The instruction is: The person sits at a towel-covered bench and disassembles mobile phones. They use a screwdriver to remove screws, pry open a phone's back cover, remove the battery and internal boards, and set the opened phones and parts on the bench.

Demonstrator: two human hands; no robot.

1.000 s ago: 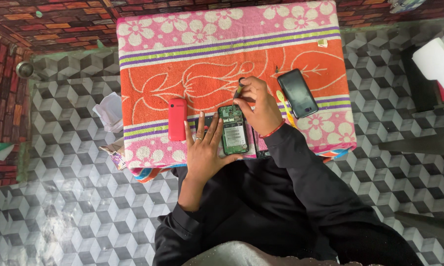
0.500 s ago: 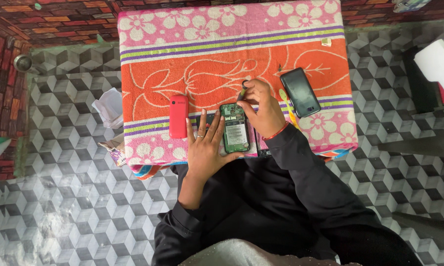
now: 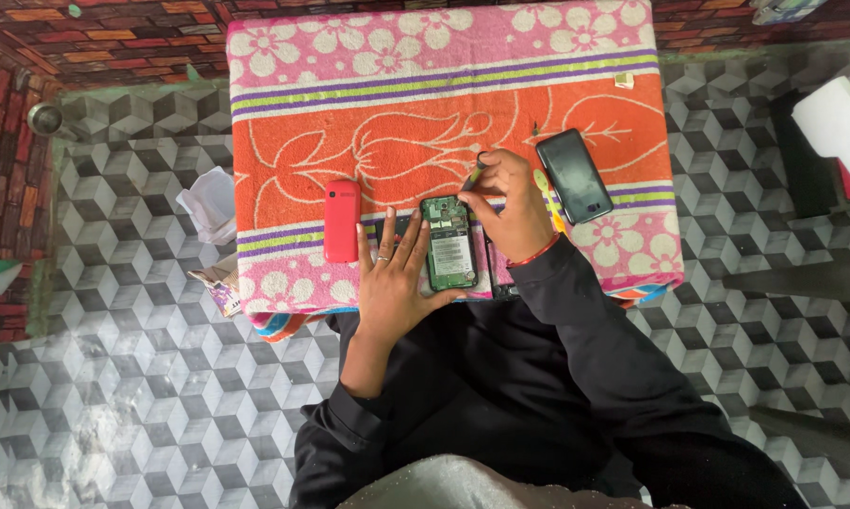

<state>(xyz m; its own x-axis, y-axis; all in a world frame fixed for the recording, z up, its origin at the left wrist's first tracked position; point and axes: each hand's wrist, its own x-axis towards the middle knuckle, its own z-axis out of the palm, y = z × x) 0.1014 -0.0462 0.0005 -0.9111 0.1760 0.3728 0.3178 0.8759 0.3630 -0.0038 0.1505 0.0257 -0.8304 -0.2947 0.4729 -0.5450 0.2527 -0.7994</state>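
On the flowered orange and pink cloth [image 3: 397, 132] I count 1 opened phone with a bare green circuit board [image 3: 449, 243], 1 red phone cover [image 3: 342, 221] at left, 1 black smartphone [image 3: 574, 175] at right, and 1 thin dark tool [image 3: 473, 175].

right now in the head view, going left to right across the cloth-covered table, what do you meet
red phone back cover → left hand → opened green circuit-board phone → right hand holding a thin dark tool → black smartphone

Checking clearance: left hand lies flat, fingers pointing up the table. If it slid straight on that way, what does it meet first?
Probably nothing. The left hand points between the red phone and the opened phone; ahead lies only bare cloth. It already touches the opened phone.
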